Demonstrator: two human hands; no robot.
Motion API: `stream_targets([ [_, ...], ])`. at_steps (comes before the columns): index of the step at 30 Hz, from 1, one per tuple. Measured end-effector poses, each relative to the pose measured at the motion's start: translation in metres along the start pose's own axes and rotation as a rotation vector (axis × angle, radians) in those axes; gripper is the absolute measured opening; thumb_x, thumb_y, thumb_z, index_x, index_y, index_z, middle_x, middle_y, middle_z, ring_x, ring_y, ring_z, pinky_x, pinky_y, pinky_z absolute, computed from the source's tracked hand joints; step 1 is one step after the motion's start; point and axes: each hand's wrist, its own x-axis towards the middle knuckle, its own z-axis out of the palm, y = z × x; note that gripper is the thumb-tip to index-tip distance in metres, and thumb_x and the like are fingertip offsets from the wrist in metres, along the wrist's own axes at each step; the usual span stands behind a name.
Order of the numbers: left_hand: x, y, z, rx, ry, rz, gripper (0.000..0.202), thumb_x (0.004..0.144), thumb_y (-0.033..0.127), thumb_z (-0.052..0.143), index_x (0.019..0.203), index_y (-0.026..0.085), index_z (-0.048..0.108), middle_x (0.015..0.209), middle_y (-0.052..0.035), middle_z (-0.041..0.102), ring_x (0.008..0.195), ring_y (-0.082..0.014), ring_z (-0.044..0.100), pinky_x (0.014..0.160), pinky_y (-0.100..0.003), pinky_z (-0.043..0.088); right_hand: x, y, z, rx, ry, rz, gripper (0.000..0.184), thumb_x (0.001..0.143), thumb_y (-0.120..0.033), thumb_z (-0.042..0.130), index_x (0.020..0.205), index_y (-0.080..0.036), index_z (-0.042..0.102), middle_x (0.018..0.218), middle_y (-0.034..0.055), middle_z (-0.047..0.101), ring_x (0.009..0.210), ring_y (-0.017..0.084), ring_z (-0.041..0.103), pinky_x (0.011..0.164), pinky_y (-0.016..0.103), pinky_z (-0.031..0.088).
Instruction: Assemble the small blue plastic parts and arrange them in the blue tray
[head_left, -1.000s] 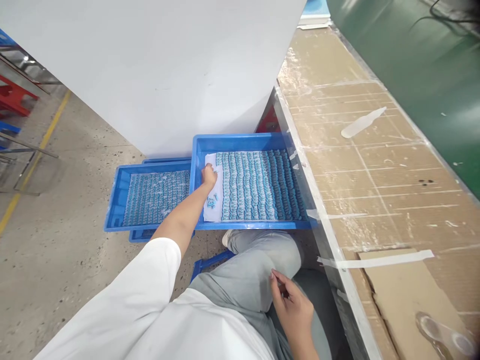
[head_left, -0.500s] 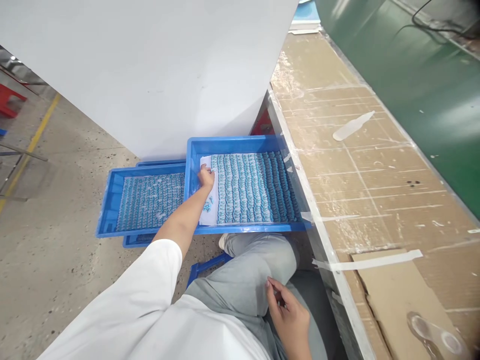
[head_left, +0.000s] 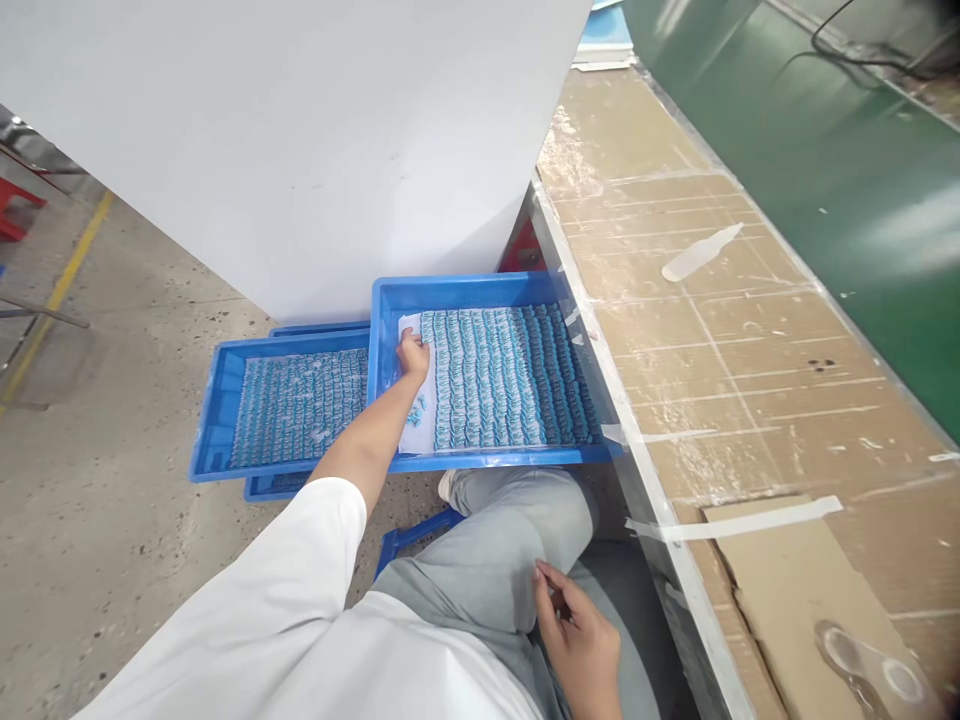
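Note:
My left hand (head_left: 413,356) reaches into the upper blue tray (head_left: 439,292), fingers closed, at the far left end of the rows. Whatever its fingertips grip is too small and hidden to make out. Rows of small blue-and-white pieces (head_left: 487,380) stand close together on a white sheet (head_left: 420,440). A few loose blue pieces (head_left: 415,412) lie on the sheet's left strip, nearer to me than the hand. Over my lap, my right hand (head_left: 579,635) is closed, thumb and forefinger pinched together; I cannot tell what, if anything, is between them.
Another blue tray (head_left: 217,400) with similar rows sits lower at left, on further trays. A cardboard-covered table (head_left: 750,380) runs along the right, its edge against the upper tray. A white panel (head_left: 300,150) rises behind. Under my leg is a blue stool (head_left: 412,535).
Both hands stay almost where they were, the left still at the rows' end and the right over the lap. The view has shifted very slightly.

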Motion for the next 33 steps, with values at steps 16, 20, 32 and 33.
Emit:
stream_targets([
  [16,-0.023,0.014,-0.063,0.313,-0.639,0.102,0.015,0.076,0.022,0.072,0.088,0.014,0.067,0.087,-0.0050,0.069,0.082,-0.0165,0.065,0.081,-0.033,0.053,0.008,-0.003,0.006,-0.005,0.005,0.006,0.033,0.090,-0.041,0.053,0.095,-0.014,0.072,0.078,0.0069,0.074,0.054,0.012,0.064,0.057,0.020,0.051],
  [20,-0.048,0.003,-0.067,0.442,-0.806,0.103,0.024,0.090,0.033,0.057,0.105,0.015,0.062,0.106,-0.0072,0.064,0.093,-0.0168,0.063,0.083,-0.037,0.053,0.012,-0.009,0.009,0.013,0.003,0.005,0.034,0.090,-0.042,0.052,0.094,-0.015,0.073,0.078,0.0071,0.074,0.053,0.012,0.063,0.058,0.020,0.051],
  [32,-0.057,0.003,-0.069,0.661,-0.936,0.172,0.031,0.090,0.034,0.056,0.116,0.017,0.059,0.119,-0.0096,0.059,0.103,-0.0201,0.060,0.087,-0.040,0.052,0.004,-0.009,0.008,-0.004,0.034,-0.011,0.033,0.091,-0.041,0.053,0.095,-0.014,0.072,0.076,0.0062,0.073,0.053,0.011,0.062,0.058,0.019,0.050],
  [33,-0.056,0.003,-0.069,0.667,-0.933,0.167,0.031,0.090,0.034,0.056,0.116,0.018,0.058,0.119,-0.0096,0.059,0.103,-0.0201,0.060,0.087,-0.040,0.052,0.005,-0.009,0.008,0.001,0.034,-0.012,0.033,0.091,-0.041,0.053,0.095,-0.014,0.072,0.076,0.0063,0.073,0.053,0.011,0.062,0.058,0.020,0.050],
])
